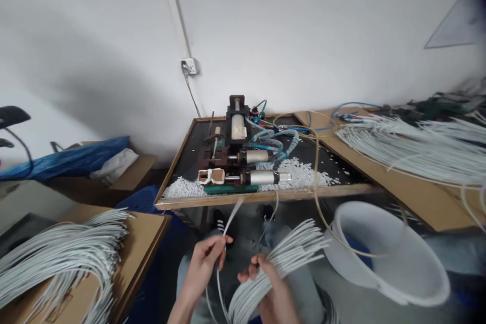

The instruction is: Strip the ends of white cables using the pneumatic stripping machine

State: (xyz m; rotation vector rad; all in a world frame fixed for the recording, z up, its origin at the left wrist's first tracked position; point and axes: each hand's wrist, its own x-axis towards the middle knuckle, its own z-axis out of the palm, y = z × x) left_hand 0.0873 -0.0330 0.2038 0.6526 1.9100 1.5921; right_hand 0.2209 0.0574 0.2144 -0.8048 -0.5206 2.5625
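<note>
My left hand is closed, pinching a single white cable between thumb and fingers. The cable's end points up toward the bench edge, and its tail hangs below the hand. Over my lap, my right hand is wrapped round a thick bundle of white cables, whose ends fan out to the upper right. In front of both hands stands a machine with pneumatic cylinders and a clamp-like jaw block at its left front. The held cable's end is apart from the machine.
White cut scraps cover parts of the bench. At left, a pile of cables lies on cardboard; more cables lie at right. A white bucket stands lower right, with a yellowish hose looping over it.
</note>
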